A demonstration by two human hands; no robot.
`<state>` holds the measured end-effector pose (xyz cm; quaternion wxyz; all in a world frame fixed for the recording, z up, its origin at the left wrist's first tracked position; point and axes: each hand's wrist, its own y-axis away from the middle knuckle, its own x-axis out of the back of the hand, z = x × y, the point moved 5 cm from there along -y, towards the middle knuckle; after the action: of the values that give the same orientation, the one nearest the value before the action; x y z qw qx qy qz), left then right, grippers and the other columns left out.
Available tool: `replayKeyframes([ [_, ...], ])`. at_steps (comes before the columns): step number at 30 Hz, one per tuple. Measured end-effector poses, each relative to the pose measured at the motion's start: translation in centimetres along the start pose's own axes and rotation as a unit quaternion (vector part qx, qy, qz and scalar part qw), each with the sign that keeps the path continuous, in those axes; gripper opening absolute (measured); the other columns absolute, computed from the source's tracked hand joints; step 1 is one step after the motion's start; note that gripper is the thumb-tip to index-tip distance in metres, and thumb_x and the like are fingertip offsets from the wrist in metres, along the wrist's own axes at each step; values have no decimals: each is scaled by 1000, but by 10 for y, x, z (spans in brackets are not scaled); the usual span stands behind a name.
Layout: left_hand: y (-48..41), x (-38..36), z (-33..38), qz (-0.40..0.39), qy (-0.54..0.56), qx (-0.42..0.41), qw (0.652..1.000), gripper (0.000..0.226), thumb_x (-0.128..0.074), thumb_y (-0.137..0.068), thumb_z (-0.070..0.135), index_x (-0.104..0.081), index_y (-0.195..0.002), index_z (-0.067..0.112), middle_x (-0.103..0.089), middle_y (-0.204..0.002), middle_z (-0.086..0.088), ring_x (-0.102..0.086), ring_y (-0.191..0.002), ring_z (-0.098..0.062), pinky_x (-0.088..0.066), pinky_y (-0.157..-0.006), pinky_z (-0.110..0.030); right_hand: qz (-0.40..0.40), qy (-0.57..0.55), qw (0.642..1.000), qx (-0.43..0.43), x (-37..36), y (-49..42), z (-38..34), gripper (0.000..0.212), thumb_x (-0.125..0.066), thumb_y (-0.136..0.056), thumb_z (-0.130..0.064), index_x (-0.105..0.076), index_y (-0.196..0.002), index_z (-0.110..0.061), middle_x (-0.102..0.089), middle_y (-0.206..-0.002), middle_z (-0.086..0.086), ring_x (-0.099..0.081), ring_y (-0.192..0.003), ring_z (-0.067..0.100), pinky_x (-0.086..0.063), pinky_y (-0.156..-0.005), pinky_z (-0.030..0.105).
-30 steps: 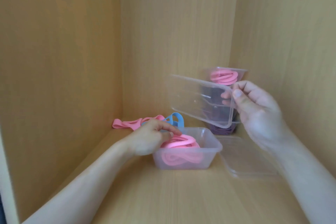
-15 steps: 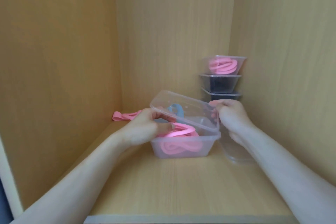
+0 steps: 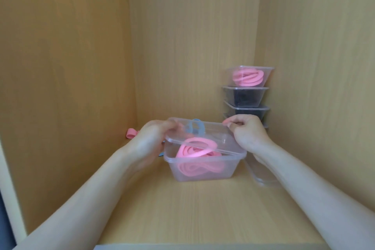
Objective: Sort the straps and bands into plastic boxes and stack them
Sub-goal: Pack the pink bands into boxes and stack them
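**Lid going on, and the pink coil stands proud of the rim**

- Open wooden cabinet; work is on the shelf floor (image 3: 182, 209).
- The clear plastic box (image 3: 203, 170) sits mid-shelf with pink bands (image 3: 199, 151) coiled inside. The top loop of the coil rises above the box rim.
- The clear lid (image 3: 211, 136) is over the box, tilted and not seated. Its left end sits above the rim, and its near right corner looks close to the rim.
- Left hand (image 3: 151, 138): fingers curled over the lid's left end, gripping it.
- Right hand (image 3: 248, 133): fingers curled, pinching the lid's far right corner.
- A blue strap (image 3: 194, 126) shows through the lid, lying just behind the box. A loose pink strap (image 3: 130, 133) lies at the back left corner.
- The finished stack (image 3: 246, 97) stands at the back right, near the right hand. Its top box holds pink bands and the boxes under it look dark.
- A clear plastic piece (image 3: 261, 176) lies on the shelf under the right forearm. I cannot tell whether it is a lid or a box.

Risks, as I judge them:

- A raised loop could get caught between lid and rim, so one corner snaps shut and the opposite one pops up. Tuck the coil down before pressing.
- The bands look springy, so a half-closed lid may lift again.
- Uneven pressure on thin plastic could skid the box or flex its wall.
- A badly seated lid would make a crooked base when this box joins the stack, and the column could tip.
- The right wrist works near that stack, and a jerk when the lid snaps could knock it.
- The blue strap could get trapped under the lid's far edge.
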<state>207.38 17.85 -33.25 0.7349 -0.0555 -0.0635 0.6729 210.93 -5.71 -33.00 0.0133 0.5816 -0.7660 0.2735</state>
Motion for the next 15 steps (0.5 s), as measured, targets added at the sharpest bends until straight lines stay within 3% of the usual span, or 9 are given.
replayKeyframes([
  [3, -3, 5, -5, 11, -36, -15, 999, 35, -52, -103, 14, -65, -113, -16, -73, -110, -26, -67, -109, -45, -51, -96, -45, 1, 11, 1000, 13, -1, 0, 0, 30, -57, -99, -13, -75, -80, -28, -72, -92, -5, -66, -91, 19, -55, -84, 34],
  [5, -2, 6, -7, 23, -61, -28, 997, 37, -58, -101, 19, -66, -105, -16, -74, -103, -22, -70, -91, -37, -49, -82, -39, -1, 20, 1000, 17, -2, 0, 2, 29, -56, -99, -13, -75, -82, -28, -72, -90, -4, -66, -90, 19, -55, -84, 36],
  [9, 0, 10, -5, 90, -167, -69, 979, 34, -62, -98, 20, -60, -66, 10, -59, -64, 7, -53, -60, -6, -38, -53, -12, -20, 34, 999, 17, -5, -2, 5, 25, -59, -97, -16, -75, -83, -28, -70, -86, -5, -65, -84, 16, -51, -74, 31],
  [11, 2, 10, -6, 108, -197, -91, 970, 39, -60, -98, 14, -50, -60, 16, -60, -70, 14, -57, -63, 11, -37, -54, -7, -29, 45, 998, 19, -6, -4, 6, 24, -60, -97, -18, -74, -82, -29, -69, -86, -6, -63, -82, 15, -47, -70, 28],
  [13, 4, 11, -9, 115, -212, -99, 965, 38, -58, -97, 15, -44, -62, 18, -52, -68, 8, -53, -62, 5, -37, -56, -14, -38, 64, 997, 27, -8, -6, 6, 23, -60, -97, -19, -73, -81, -30, -68, -87, -6, -62, -83, 13, -46, -70, 29],
  [15, 5, 13, -12, 120, -219, -88, 964, 25, -59, -96, 18, -51, -73, 18, -48, -68, 8, -46, -59, -4, -36, -57, -21, -52, 86, 994, 36, -10, -8, 4, 23, -59, -96, -18, -73, -82, -30, -69, -90, -6, -63, -85, 13, -47, -73, 29],
])
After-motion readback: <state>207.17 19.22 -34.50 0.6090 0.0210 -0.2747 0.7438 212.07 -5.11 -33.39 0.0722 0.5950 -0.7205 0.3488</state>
